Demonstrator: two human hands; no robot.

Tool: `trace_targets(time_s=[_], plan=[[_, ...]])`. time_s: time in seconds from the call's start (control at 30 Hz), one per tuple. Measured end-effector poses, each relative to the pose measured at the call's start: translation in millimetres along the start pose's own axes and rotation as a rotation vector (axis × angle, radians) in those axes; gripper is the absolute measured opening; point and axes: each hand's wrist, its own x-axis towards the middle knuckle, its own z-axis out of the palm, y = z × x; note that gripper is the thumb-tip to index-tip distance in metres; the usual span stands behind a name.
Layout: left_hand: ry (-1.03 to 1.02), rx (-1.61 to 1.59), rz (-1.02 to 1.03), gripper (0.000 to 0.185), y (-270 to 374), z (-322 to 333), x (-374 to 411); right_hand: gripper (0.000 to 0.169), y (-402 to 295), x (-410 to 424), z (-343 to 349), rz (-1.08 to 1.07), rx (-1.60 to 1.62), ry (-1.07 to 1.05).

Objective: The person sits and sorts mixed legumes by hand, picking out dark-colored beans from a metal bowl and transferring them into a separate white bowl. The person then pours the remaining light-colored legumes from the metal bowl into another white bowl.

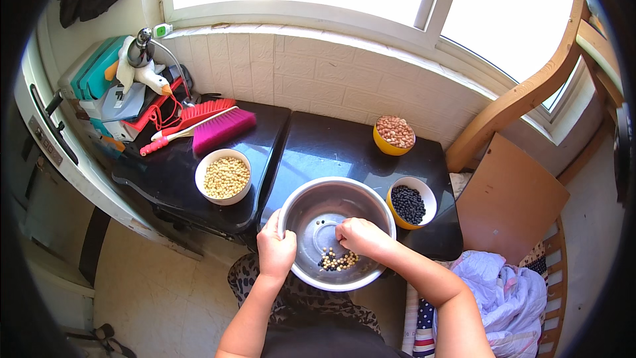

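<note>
My left hand [277,247] grips the left rim of a stainless steel bowl [343,186], which is tilted towards me. Inside the bowl is my right hand [360,236], its fingers curled; whether they pinch anything is hidden. Mixed yellow and black beans [338,260] lie near the bowl's close side, and a few dark ones farther in. To the left stands a white bowl of yellow soybeans [226,177]. At the right is a yellow bowl of black beans [408,205]; behind it, near the wall, another yellow bowl holds pinkish peanuts [395,131].
Two brushes, one with purple bristles [223,129] and one with red [203,112], lie on the black tabletop [318,144] at the left. A goose plush [149,77] and boxes stand behind them. A brown board [512,199] and a lilac blanket [497,298] are at the right.
</note>
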Motion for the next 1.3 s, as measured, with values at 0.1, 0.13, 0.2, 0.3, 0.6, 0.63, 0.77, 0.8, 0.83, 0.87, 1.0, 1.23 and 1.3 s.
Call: trace_targets(time_s=[0.1,0.13,0.2,0.3,0.6,0.63,0.77,0.8,0.83,0.87,1.0,1.23,1.3], plan=[[0.007,0.015,0.009,0.043,-3.0,0.2,0.3,0.007,-5.0,0.1,-7.0,-0.024,-0.084,-0.002],[0.013,0.024,0.014,0.043,-3.8,0.2,0.5,0.007,-7.4,-0.1,-11.1,-0.045,-0.114,0.003],[0.01,0.034,0.008,0.043,1.0,-1.1,-1.2,0.008,-9.2,-6.5,-26.0,-0.082,-0.043,0.154],[-0.013,0.031,0.002,0.043,-0.5,0.3,0.9,0.008,-6.9,-29.3,-57.7,-0.022,0.068,0.486],[-0.008,0.056,0.005,0.043,1.3,1.4,-0.5,0.012,55.5,-81.8,-95.3,0.296,-0.152,0.747],[-0.013,0.058,-0.004,0.044,1.6,1.2,-0.8,0.012,52.9,-78.4,-93.5,0.237,-0.078,0.736],[-0.017,0.029,0.003,0.044,-1.1,1.6,0.7,0.013,4.4,-56.9,-85.1,0.101,0.182,0.487],[-0.013,0.03,0.018,0.044,-4.0,1.6,0.9,0.014,-3.2,-49.9,-76.3,0.034,0.196,0.374],[-0.01,0.029,0.033,0.044,-5.1,1.6,1.3,0.015,-9.9,-44.2,-66.4,-0.031,0.207,0.261],[-0.014,0.029,0.025,0.044,-2.6,1.9,0.9,0.017,-16.2,-38.9,-57.9,-0.068,0.199,0.162],[-0.012,0.033,-0.008,0.044,2.3,2.1,-0.6,0.018,-27.3,-20.4,-24.5,-0.175,0.09,0.001],[0.006,0.055,0.042,0.043,-4.6,2.6,-0.1,0.017,-27.5,-13.6,1.1,-0.245,0.046,-0.076],[0.012,0.073,0.061,0.043,-5.8,2.6,-0.2,0.014,-31.0,-15.0,1.4,-0.237,0.033,-0.057]])
